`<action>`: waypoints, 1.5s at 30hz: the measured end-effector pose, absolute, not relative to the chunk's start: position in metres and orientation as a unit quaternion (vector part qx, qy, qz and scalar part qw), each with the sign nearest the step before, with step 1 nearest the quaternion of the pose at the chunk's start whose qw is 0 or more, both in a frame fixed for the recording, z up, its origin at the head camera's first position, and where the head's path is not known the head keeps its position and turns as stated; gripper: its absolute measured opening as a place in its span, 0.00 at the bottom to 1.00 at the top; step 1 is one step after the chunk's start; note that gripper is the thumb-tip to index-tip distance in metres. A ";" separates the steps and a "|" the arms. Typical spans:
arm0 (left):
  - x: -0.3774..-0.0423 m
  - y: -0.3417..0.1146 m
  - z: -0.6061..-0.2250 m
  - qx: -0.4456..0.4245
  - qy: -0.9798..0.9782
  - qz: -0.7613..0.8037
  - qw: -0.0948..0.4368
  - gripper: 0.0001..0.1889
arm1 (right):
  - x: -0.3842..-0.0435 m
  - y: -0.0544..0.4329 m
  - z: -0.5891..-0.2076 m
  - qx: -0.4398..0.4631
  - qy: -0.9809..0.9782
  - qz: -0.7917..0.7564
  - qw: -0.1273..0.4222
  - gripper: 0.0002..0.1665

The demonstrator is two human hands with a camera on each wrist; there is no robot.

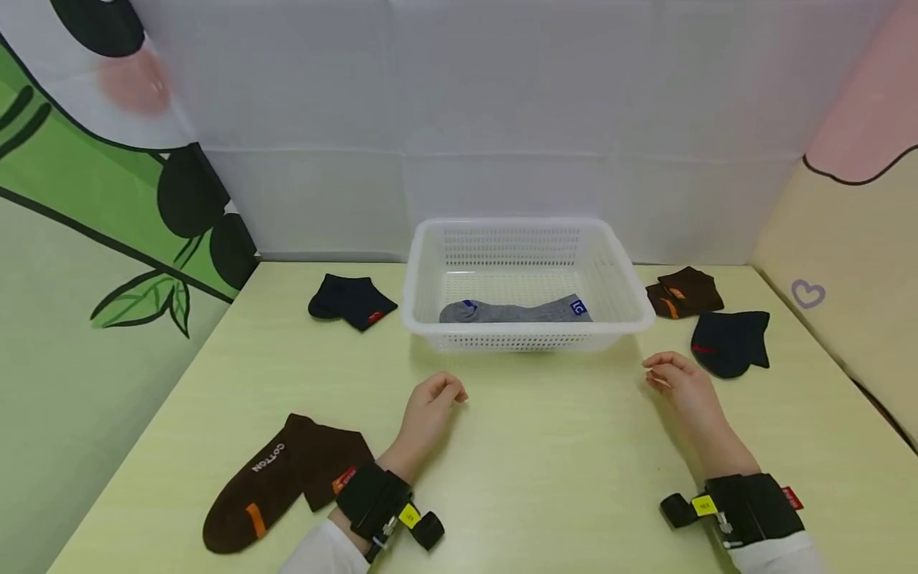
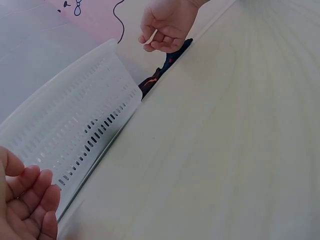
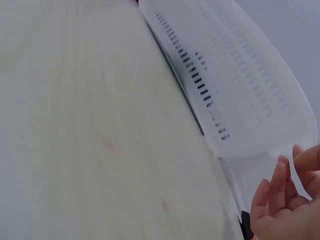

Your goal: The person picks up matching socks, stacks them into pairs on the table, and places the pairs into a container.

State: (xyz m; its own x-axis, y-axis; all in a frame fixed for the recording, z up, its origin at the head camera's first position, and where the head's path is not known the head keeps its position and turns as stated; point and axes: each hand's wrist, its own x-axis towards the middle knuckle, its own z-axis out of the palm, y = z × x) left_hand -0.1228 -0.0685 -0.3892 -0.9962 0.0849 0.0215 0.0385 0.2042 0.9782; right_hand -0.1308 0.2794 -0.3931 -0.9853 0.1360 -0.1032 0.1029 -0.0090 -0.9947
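Observation:
My left hand (image 1: 429, 410) hovers over the table in front of the basket, its fingers loosely curled and holding nothing. On the other side my right hand (image 1: 681, 383) hangs loosely bent, with nothing in it, close to a dark sock pair (image 1: 731, 343) with a red mark. A white plastic basket (image 1: 527, 341) with slotted walls stands between and beyond the hands. Inside it lies a grey sock (image 1: 512, 312) with a blue label. Near my left forearm, a pair of brown socks (image 1: 280, 478) with orange marks and "COTTON" lettering lies spread out.
A dark navy sock pair (image 1: 351, 301) lies left of the basket. Small brown socks (image 1: 684, 292) with orange marks lie to its right, near the back edge. A white backdrop (image 1: 502, 119) rises behind the table (image 1: 545, 462), with printed panels at both sides.

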 end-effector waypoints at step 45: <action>-0.125 -0.066 -0.392 0.054 0.763 0.644 0.025 0.10 | -0.180 0.418 -0.399 -0.088 -0.974 0.199 -0.064 0.34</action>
State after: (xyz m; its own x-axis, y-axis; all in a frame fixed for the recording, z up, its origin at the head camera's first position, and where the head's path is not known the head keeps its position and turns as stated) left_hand -0.1252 -0.0661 -0.3920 -0.9928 0.1156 0.0311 0.0502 0.1656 0.9849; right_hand -0.1797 0.4179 -0.3986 -0.9761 0.1463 -0.1606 0.1975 0.9056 -0.3754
